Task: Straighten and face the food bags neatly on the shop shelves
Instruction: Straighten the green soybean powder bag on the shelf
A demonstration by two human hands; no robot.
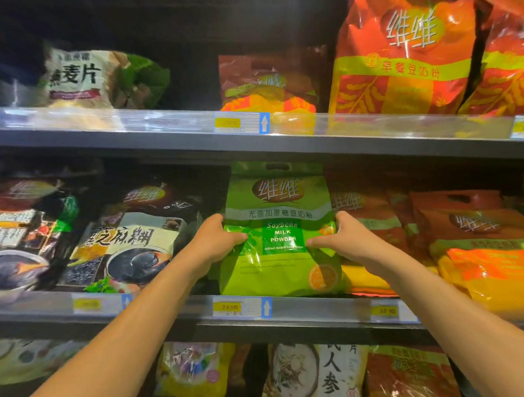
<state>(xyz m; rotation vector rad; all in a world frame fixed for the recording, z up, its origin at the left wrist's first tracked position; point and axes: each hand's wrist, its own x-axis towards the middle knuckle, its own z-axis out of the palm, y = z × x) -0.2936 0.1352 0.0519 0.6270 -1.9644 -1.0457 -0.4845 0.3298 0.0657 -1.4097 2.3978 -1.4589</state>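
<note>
A green soybean milk powder bag (pixel 277 203) stands upright at the front of the middle shelf (pixel 313 311), its printed face toward me. My left hand (pixel 216 241) grips its left edge, thumb across the front. My right hand (pixel 345 235) grips its right edge the same way. To its left a black sesame paste bag (pixel 130 240) leans back. To its right, orange bags (pixel 478 237) lie tilted and overlapping.
The upper shelf (pixel 161 127) carries an oat bag (pixel 78 77), a small red-orange bag (pixel 267 81) set far back, and tall orange bags (pixel 404 51) at the right. The bottom shelf holds more bags (pixel 316 376). Price tags (pixel 241 308) run along the shelf rails.
</note>
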